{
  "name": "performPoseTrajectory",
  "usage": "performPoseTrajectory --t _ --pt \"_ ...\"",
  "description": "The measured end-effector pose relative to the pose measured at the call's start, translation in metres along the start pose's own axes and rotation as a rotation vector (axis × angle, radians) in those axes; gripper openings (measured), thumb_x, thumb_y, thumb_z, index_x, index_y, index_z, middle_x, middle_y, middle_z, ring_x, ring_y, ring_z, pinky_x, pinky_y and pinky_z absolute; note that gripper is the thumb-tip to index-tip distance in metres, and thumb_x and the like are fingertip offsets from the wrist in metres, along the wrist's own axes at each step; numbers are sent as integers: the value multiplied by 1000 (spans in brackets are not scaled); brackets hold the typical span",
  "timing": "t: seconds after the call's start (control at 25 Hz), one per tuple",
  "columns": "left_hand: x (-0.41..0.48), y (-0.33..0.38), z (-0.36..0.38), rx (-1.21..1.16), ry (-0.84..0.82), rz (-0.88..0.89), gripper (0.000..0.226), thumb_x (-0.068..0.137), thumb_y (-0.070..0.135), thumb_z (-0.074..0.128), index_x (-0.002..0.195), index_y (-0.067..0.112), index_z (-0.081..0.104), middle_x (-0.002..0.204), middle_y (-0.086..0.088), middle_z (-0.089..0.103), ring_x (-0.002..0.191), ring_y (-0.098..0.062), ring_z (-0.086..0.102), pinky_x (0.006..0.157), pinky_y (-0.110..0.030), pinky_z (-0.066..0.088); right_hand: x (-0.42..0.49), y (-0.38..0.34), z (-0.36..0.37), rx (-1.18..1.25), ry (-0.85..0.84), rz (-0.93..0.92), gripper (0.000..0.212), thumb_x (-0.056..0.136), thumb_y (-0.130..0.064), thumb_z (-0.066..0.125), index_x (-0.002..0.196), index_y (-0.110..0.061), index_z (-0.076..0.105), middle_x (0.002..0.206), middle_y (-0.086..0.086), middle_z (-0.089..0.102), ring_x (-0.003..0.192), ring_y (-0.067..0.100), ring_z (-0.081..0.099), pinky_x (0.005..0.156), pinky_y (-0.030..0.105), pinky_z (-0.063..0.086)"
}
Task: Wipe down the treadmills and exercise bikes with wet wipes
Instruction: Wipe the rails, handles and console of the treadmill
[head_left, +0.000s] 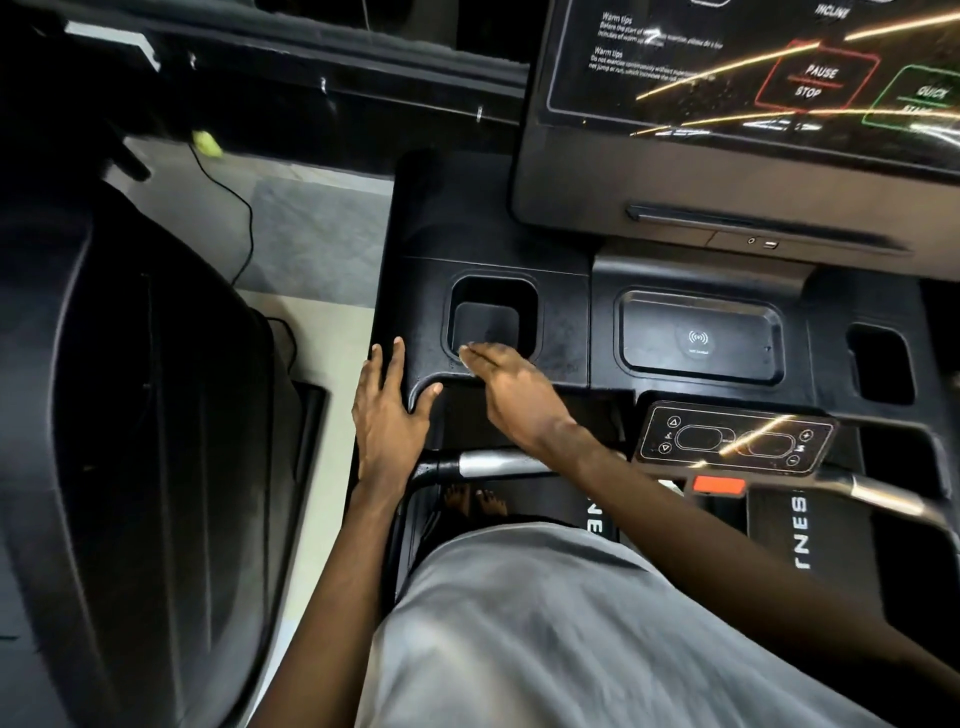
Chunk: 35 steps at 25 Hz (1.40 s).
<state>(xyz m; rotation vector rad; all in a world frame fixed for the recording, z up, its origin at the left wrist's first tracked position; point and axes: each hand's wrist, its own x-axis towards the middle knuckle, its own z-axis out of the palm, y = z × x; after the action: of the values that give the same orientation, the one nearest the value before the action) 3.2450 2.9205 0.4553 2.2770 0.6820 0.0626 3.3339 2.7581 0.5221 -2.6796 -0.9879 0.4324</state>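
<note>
I stand on a black treadmill and look down at its console tray (415, 291). My left hand (392, 410) rests flat on the tray's front left corner, fingers straight and thumb spread. My right hand (511, 389) lies with straight fingers over the front rim of the left cup holder (491, 317). A sliver of a white wet wipe (466, 360) shows under its fingertips; most of the wipe is hidden by the hand.
The display screen (753, 73) rises at the upper right. A wireless charging pad (698, 338), a second cup holder (880, 361), a button panel (732, 439) and a red safety key (719, 486) lie to the right. A handlebar (498, 464) crosses below my hands. Another machine (130, 415) stands left.
</note>
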Motion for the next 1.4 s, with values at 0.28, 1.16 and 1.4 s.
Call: performPoseTrajectory --t 0.28,1.16,1.4 --pt "0 0 0 -1 1 2 77 94 55 60 159 32 27 166 -6 23 151 -30 24 117 -58 28 15 -24 -2 -142 -183 204 50 96 -33 42 136 -5 51 135 17 57 129 30 50 121 42 23" --pt "-2 8 0 57 35 -29 77 93 51 65 158 27 30 165 -8 26 152 -23 22 122 -45 25 116 -5 -27 1711 -24 995 34 86 14 34 66 -13 39 63 5 39 54 13 36 56 28 34" --pt "-2 12 0 69 33 -46 79 93 50 65 159 28 29 164 -10 27 151 -27 24 122 -43 25 115 -11 -13 1404 53 914 33 91 0 45 63 -19 45 54 -5 42 46 9 38 46 23 34"
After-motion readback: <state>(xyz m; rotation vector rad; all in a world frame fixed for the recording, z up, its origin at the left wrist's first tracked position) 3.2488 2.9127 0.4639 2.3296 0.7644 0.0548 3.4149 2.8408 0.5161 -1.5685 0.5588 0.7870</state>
